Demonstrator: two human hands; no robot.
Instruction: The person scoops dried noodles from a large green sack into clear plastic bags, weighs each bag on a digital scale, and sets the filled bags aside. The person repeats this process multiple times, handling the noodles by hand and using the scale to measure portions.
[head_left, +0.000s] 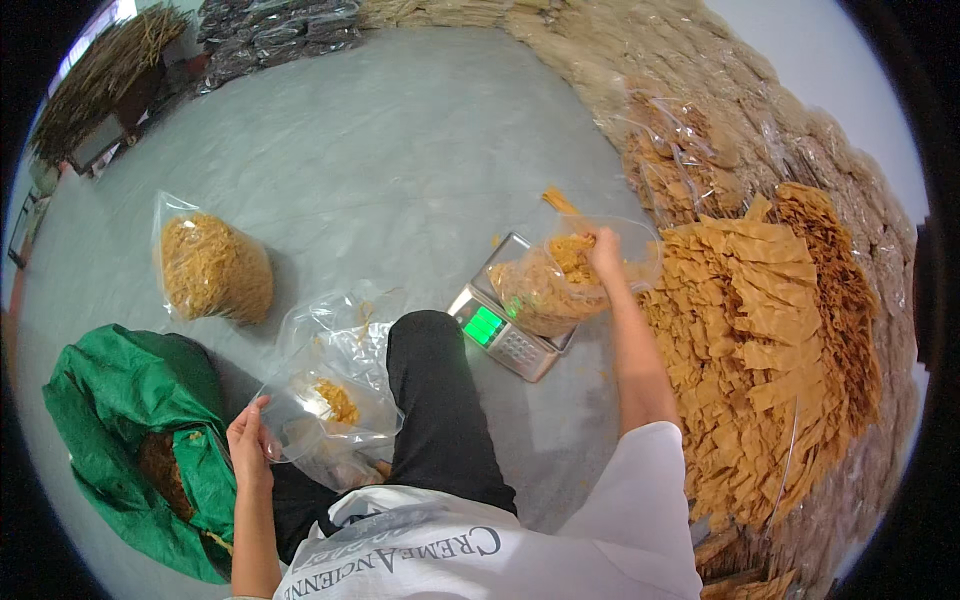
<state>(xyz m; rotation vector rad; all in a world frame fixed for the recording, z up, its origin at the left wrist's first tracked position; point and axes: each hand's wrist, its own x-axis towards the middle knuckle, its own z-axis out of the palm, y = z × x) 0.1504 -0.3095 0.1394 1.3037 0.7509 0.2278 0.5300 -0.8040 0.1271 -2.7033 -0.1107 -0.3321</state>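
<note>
My left hand (251, 442) holds the rim of a clear plastic bag (289, 427), its mouth spread wide. A small clump of yellow dried strips (337, 401) lies in that bag, between my legs. At the right, a fuller clear bag of yellow strips (532, 292) rests on a digital scale (510, 341) with a lit green display (483, 325). My right hand (606, 255) is at this bag's open mouth, fingers curled on yellow shreds (571, 255). A flat yellow strip (559, 201) pokes out beyond the bag's rim.
A filled clear bag (214, 266) stands on the grey floor (390, 150) at left. Nearer is a green woven sack (135, 390) with brown contents. Stacked yellow sheets (735, 337) and pale bundles (720, 75) line the right side. Dark wrapped bundles (281, 34) lie far back.
</note>
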